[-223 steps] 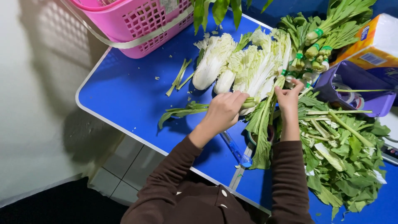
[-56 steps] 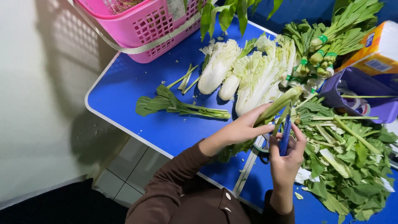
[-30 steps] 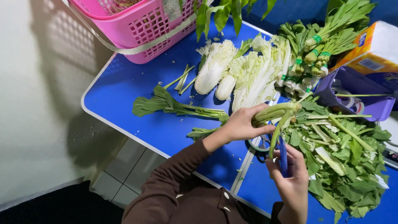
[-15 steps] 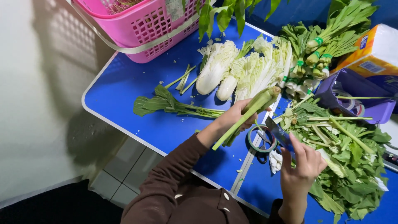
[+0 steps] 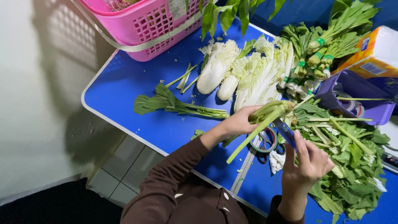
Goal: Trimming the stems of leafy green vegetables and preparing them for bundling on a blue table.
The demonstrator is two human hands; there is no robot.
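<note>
My left hand (image 5: 240,123) grips a bundle of green stalks (image 5: 268,115), lifted above the blue table (image 5: 124,87) with the cut ends pointing right. My right hand (image 5: 307,164) is just below and right of the bundle. Its fingers pinch a blue strip (image 5: 286,132) that runs up to the stalks. Under the bundle a roll of tape (image 5: 265,142) lies on the table beside dark scissor handles (image 5: 261,157).
A pink basket (image 5: 141,29) stands at the back left. Pale cabbages (image 5: 215,68) and banded green bunches (image 5: 319,52) lie behind. One leafy bunch (image 5: 174,103) lies left, a loose pile of greens (image 5: 348,161) right, a purple tray (image 5: 356,93) and an orange box (image 5: 375,54) far right.
My left hand has raised the stalk bundle and swung it level. My right hand with the blue strip has come up from below to the bundle's right end. One leafy bunch was laid on the table.
</note>
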